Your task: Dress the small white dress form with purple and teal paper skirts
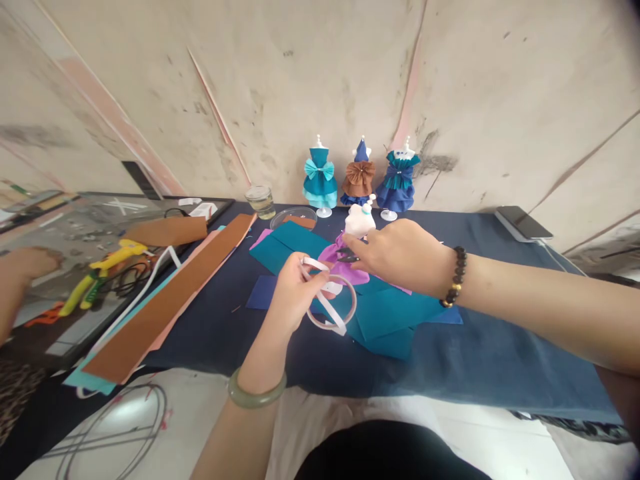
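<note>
My left hand (296,290) is closed on a roll of white tape (354,303), its ring hanging below the fingers and a loose strip (330,312) crossing it. Above and to the right, my right hand (400,257) grips small dark snips (346,255), whose far part is partly hidden by the fingers. Beneath the snips lies gathered purple cloth (357,270), next to a small white dress form (360,219). Folded teal cloth (385,310) spreads under both hands, with a blue piece (260,292) showing at the left.
Dressed miniature forms stand at the back: teal (319,177), brown (359,179) and blue (397,183). A glass of liquid (260,201) is left of them. Brown strips (175,293) and a yellow-green glue gun (105,267) lie left, near another person's hand (37,263). A phone (523,223) rests right.
</note>
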### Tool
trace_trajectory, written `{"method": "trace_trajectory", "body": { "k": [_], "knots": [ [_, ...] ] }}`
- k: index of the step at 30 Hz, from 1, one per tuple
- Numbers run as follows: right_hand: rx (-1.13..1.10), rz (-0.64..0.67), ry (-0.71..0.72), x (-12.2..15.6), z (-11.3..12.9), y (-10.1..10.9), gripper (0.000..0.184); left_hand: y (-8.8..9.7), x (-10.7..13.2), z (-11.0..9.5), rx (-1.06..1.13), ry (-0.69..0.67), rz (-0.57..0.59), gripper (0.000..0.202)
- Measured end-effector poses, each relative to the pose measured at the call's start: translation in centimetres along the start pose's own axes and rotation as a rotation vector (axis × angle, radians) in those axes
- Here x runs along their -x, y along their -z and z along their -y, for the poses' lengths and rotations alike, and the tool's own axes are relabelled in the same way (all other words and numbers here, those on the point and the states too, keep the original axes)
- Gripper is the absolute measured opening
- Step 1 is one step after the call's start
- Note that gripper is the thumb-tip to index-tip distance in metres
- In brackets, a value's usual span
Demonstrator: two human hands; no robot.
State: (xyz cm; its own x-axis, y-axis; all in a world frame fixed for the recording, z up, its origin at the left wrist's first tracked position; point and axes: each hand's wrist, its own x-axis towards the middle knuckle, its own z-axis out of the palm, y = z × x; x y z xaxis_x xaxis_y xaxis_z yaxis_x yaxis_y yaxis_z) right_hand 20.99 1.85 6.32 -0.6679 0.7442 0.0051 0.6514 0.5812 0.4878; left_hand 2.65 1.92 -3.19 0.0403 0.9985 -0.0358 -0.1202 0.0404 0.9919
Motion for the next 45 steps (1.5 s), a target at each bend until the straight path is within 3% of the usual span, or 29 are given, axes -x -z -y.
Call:
{"method": "trace_trajectory", "body": {
  "k": [6, 15, 28, 35, 45],
  "knots": [
    [0.009, 0.035, 0.051, -0.4, 0.4, -0.1, 0.029, 0.0, 0.0, -0.4, -0.012, -0.004, 0.018, 0.037],
    [0.001, 0.175, 0.102, -1.5, 1.5, 1.9, 0.027, -0.1, 0.7, -1.5, -0.144, 0.027, 0.033, 0.031],
    [0.018, 0.270, 0.129, -2.6, 2.0, 2.7, 0.026, 0.5, 1.1, -0.4, -0.216, -0.045, 0.060, 0.032],
    [0.041, 0.222, 0.089, -2.6, 1.9, 2.3, 0.026, 0.7, 0.9, -0.4, -0.224, -0.061, 0.046, 0.031],
    [0.079, 0.151, 0.173, -2.8, 1.5, 1.5, 0.030, 0.4, 1.2, -1.0, -0.150, -0.054, 0.075, 0.032]
  ]
}}
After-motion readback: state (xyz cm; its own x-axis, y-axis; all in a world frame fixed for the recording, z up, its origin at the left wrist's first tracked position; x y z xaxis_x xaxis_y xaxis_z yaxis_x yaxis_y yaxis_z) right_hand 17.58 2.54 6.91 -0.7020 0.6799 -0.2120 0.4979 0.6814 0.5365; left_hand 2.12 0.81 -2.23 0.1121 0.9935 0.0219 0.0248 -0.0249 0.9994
